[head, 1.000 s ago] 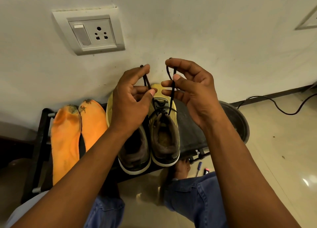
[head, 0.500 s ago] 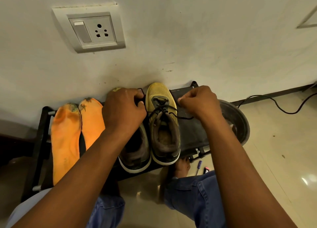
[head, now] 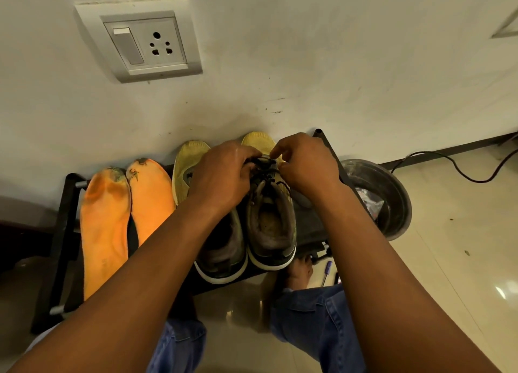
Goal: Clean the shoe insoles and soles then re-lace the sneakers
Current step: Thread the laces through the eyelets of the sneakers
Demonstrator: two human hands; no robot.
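left hand [head: 221, 176] and right hand [head: 305, 165] pinching black lace [head: 266, 173] on right sneaker [head: 270, 221]. best drawn evenly, snug through each eyelet.

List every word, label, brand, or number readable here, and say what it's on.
None can be read. The yellow sneakers, orange insoles and wall socket plate show no lettering. The packet in the metal basin is too blurred to tell.

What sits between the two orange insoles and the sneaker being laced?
The other yellow sneaker, partly covered by the left hand. It stands on the rack beside the insoles and against the laced sneaker. The head view shows this.
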